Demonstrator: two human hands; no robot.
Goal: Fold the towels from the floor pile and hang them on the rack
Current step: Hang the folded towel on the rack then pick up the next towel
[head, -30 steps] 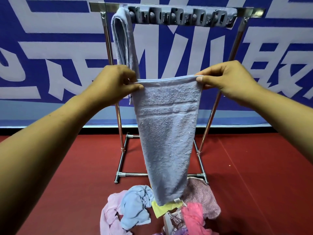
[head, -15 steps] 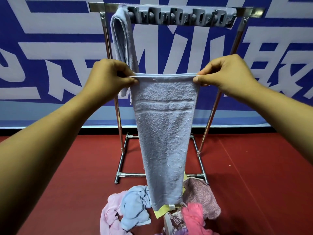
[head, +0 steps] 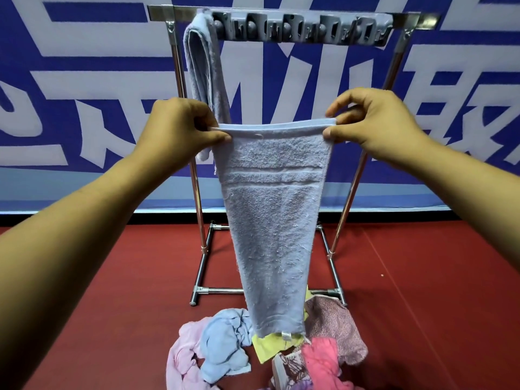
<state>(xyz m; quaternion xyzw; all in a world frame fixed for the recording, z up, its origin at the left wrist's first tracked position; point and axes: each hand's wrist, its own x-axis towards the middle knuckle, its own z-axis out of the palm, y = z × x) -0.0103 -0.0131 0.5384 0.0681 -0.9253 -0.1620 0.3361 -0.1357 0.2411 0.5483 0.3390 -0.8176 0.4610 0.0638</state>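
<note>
A blue banner with large white lettering (head: 84,88) fills the wall behind, above a red floor (head: 422,291). In front of it stands a chrome towel rack (head: 197,198) with a grey clip strip (head: 298,30) along its top bar. One folded light-blue towel (head: 201,77) already hangs over the left end of that bar, so by the look of it the job is barely started: one towel up, one in hand, and the rest waiting.

The floor pile (head: 264,353) lies just in front of the rack's feet: a pale pink cloth, a crumpled blue one, a yellow one, a bright pink one, a brownish patterned one and more underneath, all unfolded.

The grey-blue towel (head: 273,220) being worked hangs lengthwise in the air between the person and the rack, its lower edge with a small white tag just above the pile. The left hand (head: 180,130) pinches the top left corner, thumb and fingers closed on the hem; the right hand (head: 374,122) pinches the top right corner the same way. The top edge is stretched taut between them, below the level of the bar, so hanging it is still to come
</note>
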